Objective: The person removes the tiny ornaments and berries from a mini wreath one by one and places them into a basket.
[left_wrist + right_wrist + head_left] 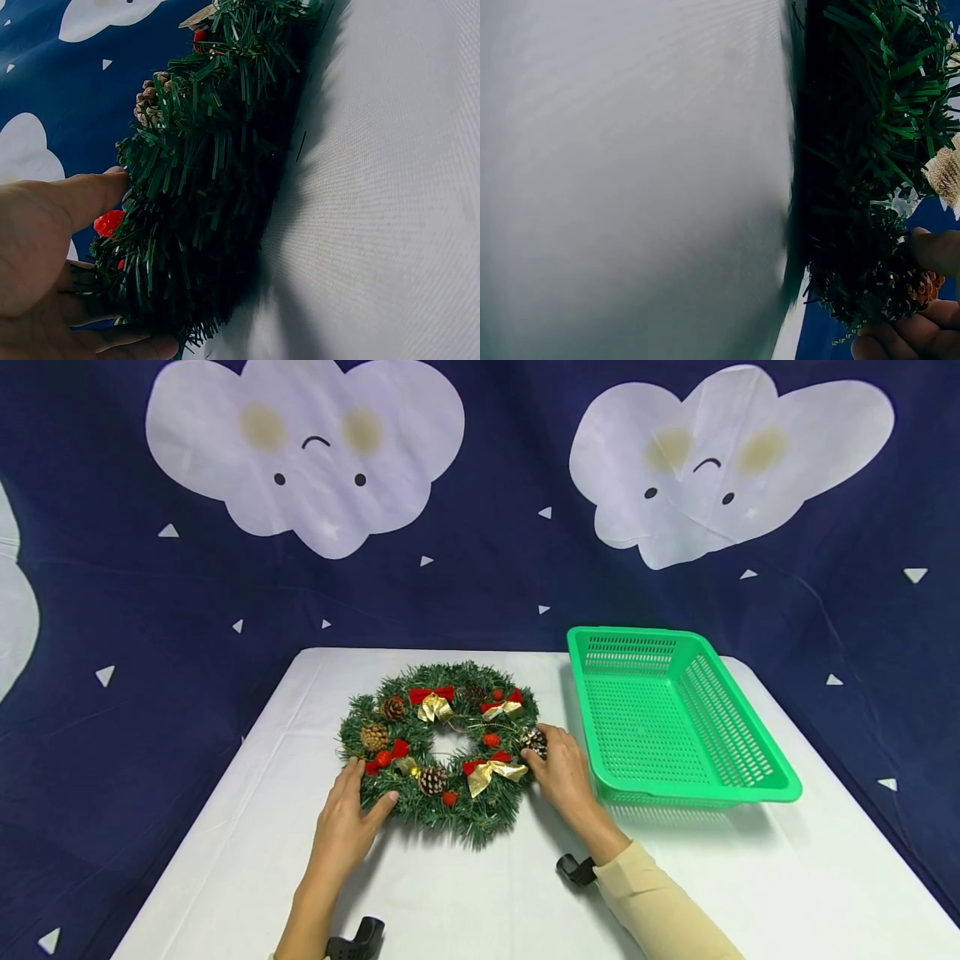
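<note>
Right hand first: I've got thumb and fingers pinching the frosted pinecone on the wreath's right edge; the right wrist view shows thumb on one side, fingers on the other. Left hand: no clench, fingers fairly straight and thumb spread, touching the near-left edge of the wreath (my left wrist view loses some fingertips in the dark greenery).

The wreath lies flat on the white-covered table, between both hands, left of the basket. On it I count four red-and-gold bows: one far side, one far right, one near right, one at left, near the left hand's fingers. Two brown pinecones sit on the left part, another frosted one on the near side, a darker one at the far side. Red berries dotted between.

Further out, I see the green basket upright at the table's right, just beside the right hand, its sides slotted. A pale sleeve covers the right forearm, and each wrist has a black mount. Behind the table, a navy backdrop with white clouds, upside-down faces, small white triangles.
</note>
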